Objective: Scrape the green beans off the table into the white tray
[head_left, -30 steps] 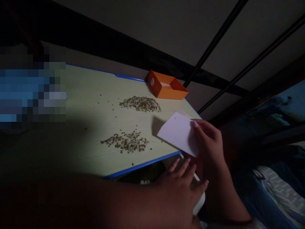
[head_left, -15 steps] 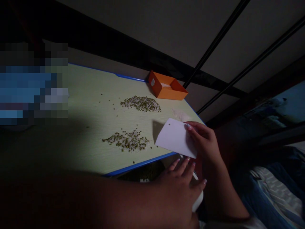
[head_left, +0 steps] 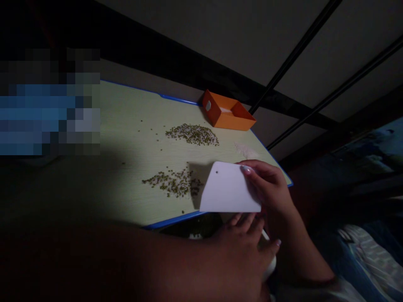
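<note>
In my right hand (head_left: 267, 180) is a flat white scraper (head_left: 231, 188), its thumb on the upper face and its fingers behind. The scraper, with a small dark spot near one corner, is raised over the table's near edge and casts a shadow there. My left hand (head_left: 247, 239) lies below it with fingers spread, back upward, over a white object (head_left: 270, 268) that is mostly hidden. Left of the scraper is a loose pile of green beans mixed with white grains (head_left: 176, 182). Farther back lies a denser bean and grain pile (head_left: 193, 134).
An orange open box (head_left: 233, 121) with something white inside stands at the table's far edge. A small patch of white grains (head_left: 247, 149) is in front of it. The pale table (head_left: 132, 155) has a blue rim. A blurred-out area covers the left.
My right hand has brought the scraper nearer and to the left, turning it flatter to my view. The patch of white grains now shows behind it. My left hand has hardly moved.
</note>
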Motion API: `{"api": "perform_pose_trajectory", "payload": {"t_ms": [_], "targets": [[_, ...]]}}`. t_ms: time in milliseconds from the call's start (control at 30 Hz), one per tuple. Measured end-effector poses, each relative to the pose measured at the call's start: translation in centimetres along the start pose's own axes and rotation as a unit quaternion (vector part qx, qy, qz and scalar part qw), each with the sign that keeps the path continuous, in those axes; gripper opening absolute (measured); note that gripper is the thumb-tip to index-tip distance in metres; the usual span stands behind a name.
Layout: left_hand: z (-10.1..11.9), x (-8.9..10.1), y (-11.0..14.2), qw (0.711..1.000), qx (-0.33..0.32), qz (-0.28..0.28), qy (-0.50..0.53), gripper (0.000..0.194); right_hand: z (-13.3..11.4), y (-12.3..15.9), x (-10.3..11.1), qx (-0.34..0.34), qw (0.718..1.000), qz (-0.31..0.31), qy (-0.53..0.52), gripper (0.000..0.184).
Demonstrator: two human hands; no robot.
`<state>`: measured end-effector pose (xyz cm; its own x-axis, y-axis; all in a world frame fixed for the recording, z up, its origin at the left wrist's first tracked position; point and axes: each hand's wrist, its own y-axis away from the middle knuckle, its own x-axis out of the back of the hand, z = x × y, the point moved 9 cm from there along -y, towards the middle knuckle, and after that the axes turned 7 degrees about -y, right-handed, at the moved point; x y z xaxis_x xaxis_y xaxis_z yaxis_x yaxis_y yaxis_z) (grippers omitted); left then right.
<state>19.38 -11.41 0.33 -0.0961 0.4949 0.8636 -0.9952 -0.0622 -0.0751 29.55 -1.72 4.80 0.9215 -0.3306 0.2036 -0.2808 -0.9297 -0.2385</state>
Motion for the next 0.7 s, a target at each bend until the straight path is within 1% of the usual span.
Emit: {"api": "perform_pose_trajectory", "payload": {"t_ms": [100, 167, 300, 400, 500, 567, 600, 700], "targets": [[0.1, 0.1, 0.0, 1.0, -0.001, 0.002, -0.008, 0.075, -0.6, -0.1, -0.1, 0.023, 1.0, 0.009, 0.007, 0.009], [0.0, -0.1, 0.0, 1.0, 0.001, -0.002, -0.011, 0.074, -1.3, -0.3, -0.8, 0.04, 0.999, -0.001, 0.02, 0.009], [0.1, -0.1, 0.0, 1.0, -0.008, 0.021, -0.015, 0.078, -3.0, -0.7, -3.8, 0.071, 0.994, -0.071, 0.044, 0.01], [0.1, -0.3, 0.1, 1.0, -0.006, 0.023, -0.015, 0.08, -4.0, -1.0, -5.9, 0.094, 0.985, -0.134, 0.052, 0.014], [0.1, -0.1, 0.2, 0.999, -0.008, 0.036, -0.009, 0.08, -4.3, -1.2, -7.0, 0.093, 0.977, -0.182, 0.06, 0.021], [0.1, 0.0, 0.2, 0.999, -0.011, 0.045, -0.005, 0.079, -4.1, -1.3, -6.9, 0.078, 0.976, -0.192, 0.065, 0.024], [0.1, 0.0, 0.2, 0.999, -0.011, 0.044, -0.002, 0.08, -4.0, -1.3, -6.6, 0.073, 0.977, -0.187, 0.067, 0.026], [0.0, -0.4, 0.1, 0.999, -0.009, 0.034, 0.007, 0.077, -3.7, -1.4, -4.4, 0.072, 0.985, -0.136, 0.074, 0.025]]}}
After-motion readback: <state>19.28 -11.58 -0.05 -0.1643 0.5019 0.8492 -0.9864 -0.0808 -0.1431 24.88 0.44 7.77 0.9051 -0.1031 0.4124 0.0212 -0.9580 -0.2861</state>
